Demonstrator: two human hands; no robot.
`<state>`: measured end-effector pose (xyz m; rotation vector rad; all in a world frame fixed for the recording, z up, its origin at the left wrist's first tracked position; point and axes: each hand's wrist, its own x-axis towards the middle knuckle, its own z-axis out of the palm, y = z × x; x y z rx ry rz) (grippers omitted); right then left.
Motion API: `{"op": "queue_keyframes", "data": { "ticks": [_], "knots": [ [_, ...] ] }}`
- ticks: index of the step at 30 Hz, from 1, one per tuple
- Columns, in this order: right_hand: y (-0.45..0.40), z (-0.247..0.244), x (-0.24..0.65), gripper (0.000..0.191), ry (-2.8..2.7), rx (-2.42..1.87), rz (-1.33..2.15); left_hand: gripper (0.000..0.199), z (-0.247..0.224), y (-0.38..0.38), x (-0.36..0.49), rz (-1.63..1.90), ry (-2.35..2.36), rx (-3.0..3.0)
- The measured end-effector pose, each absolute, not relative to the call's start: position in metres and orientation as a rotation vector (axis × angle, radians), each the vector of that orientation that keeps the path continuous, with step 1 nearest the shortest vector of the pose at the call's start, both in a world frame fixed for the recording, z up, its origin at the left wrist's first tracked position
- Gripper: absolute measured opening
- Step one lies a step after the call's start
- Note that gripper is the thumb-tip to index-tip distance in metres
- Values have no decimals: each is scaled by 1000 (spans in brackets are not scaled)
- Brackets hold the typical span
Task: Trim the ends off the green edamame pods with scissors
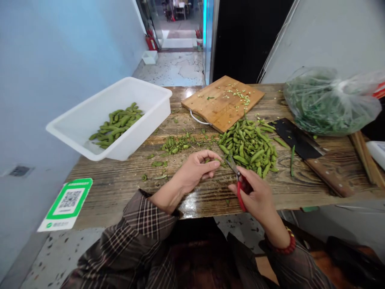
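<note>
Between the thumb and fingers of my left hand (200, 168) is a green edamame pod (217, 160), mostly hidden by the fingers. My right hand (255, 192) is closed around the red handles of a pair of scissors (240, 182), whose blades point up and left toward the pod. Just beyond the scissors lies a large heap of edamame pods (251, 144). Left of it, a smaller scatter of cut green pieces (176, 144) covers part of the wooden table (120, 192). A white plastic tub (150, 130) at the left holds more pods (118, 124).
A wooden cutting board (216, 102) with pale green bits lies at the back. To the right are a cleaver (300, 142) and a clear plastic bag (327, 104) of greens. A green-bordered QR code card (67, 202) sits at the table's left edge.
</note>
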<state>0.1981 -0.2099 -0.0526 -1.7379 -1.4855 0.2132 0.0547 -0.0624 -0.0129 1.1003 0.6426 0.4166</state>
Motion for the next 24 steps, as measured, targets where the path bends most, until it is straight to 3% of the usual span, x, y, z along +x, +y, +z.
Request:
{"op": "queue_keyframes", "data": {
  "ticks": [9, 24],
  "knots": [
    [-206, -56, 198, 52, -1600, -1682, 207, 29, -16, -68, 57, 369, 606, 1022],
    [-211, -64, 197, 47, -1696, -1778, 86, 24, -20, -72, 57, 316, 544, 1022]
  ]
}}
